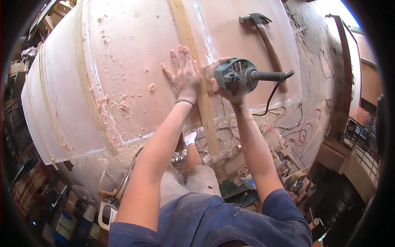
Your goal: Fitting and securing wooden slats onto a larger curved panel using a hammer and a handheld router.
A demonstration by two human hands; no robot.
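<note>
My left hand (185, 78) lies flat on the pale panel (135, 49), fingers stretched out, its thumb side against a long wooden strip (207, 111). Just right of that strip, my right hand (230, 95) is wrapped around a green corded power tool, which looks like a trim router (238, 76). I see the tool from above, so its base and bit are hidden. Its thick cable sleeve points right, and a black cord (269, 99) hangs from it. A claw hammer (267, 43) with a wooden handle lies on the panel to the right of the router.
Curled wood shavings (123, 105) are scattered left of my left hand. More strips (92, 82) cross the panel farther left. On the floor near my legs are tangled cords (302, 133) and tools. A white plastic chair (107, 214) stands at lower left.
</note>
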